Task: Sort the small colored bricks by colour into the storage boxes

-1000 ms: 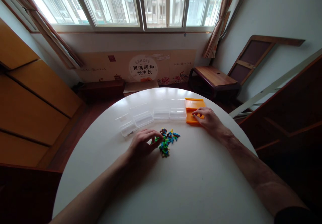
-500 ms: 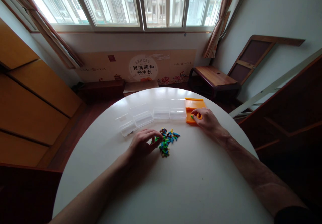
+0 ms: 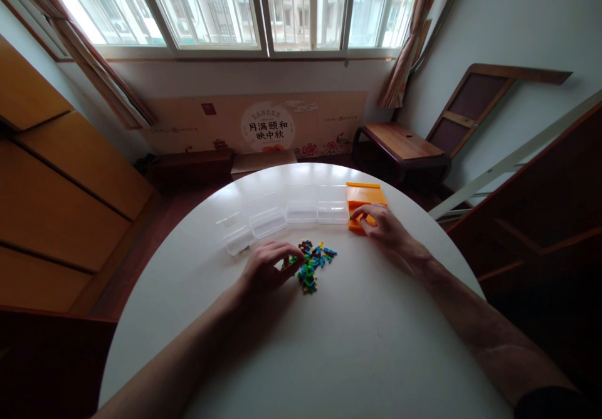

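Observation:
A small heap of tiny coloured bricks (image 3: 314, 262), blue, green, yellow and dark, lies at the middle of the round white table (image 3: 329, 344). My left hand (image 3: 266, 268) rests on the table at the heap's left edge, its curled fingertips touching the bricks. My right hand (image 3: 383, 228) lies over the near edge of an orange box (image 3: 364, 199) at the far right. Its thumb and forefinger pinch a tiny green piece (image 3: 359, 217) at the box's front.
Several clear plastic boxes stand in a row left of the orange one: one (image 3: 333, 212), one (image 3: 301, 212), one (image 3: 268, 221) and one (image 3: 237, 238). Beyond the table are a low wooden bench (image 3: 399, 146), a window and wooden cabinets (image 3: 56, 180).
My right hand has slid a little left and towards me along the orange box's front edge. My left hand has stayed at the heap.

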Demonstrator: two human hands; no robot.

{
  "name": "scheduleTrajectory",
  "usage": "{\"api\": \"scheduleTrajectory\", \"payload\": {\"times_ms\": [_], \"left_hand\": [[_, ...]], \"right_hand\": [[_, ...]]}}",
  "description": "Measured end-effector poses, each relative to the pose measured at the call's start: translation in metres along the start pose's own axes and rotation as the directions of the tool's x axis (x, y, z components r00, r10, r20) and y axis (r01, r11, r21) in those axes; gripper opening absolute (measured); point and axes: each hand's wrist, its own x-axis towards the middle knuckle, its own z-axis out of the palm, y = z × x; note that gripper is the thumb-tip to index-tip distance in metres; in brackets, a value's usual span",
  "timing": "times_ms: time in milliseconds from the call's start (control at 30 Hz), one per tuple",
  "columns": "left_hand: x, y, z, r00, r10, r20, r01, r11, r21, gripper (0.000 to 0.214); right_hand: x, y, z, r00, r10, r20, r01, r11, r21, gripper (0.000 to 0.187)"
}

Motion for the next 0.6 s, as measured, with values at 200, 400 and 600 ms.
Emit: {"api": "scheduleTrajectory", "payload": {"times_ms": [200,400,600], "left_hand": [[0.001,0.0,0.0,1.0,0.004,-0.005,-0.004,1.0,0.005,0.01],[0.002,0.0,0.002,0.998,-0.036,-0.052,0.033,0.998,-0.061,0.008],[0.006,0.007,0.0,0.996,-0.077,-0.051,0.068,0.987,-0.146,0.008]], "right_hand": [[0.0,-0.012,-0.005,0.996,0.005,-0.085,-0.011,0.997,-0.072,0.019],[-0.006,-0.059,-0.002,0.982,-0.183,-0.054,0.183,0.983,0.0,0.013],[-0.018,-0.098,0.04,0.873,-0.486,-0.031,0.485,0.863,0.144,0.018]]}}
